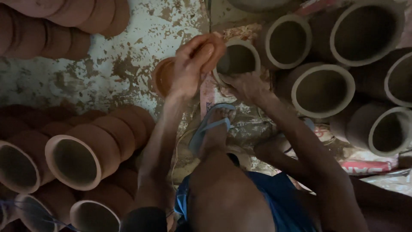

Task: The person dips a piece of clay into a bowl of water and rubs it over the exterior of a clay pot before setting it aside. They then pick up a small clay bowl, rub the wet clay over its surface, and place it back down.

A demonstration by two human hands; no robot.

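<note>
Left hand point(189, 64) clenched on orange cup point(210, 51), touching grey cup's point(238, 60) rim; right hand point(244, 86) gripping that cup from below.

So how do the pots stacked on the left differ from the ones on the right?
The left stacked pots are orange-red terracotta, while the right pots look duller grey-brown with pale rims. The left ones are nested inside one another in rows; the right ones lie singly, side by side. The right hand grips one of the dull kind. Both sets are round, open-mouthed clay pots.
</note>
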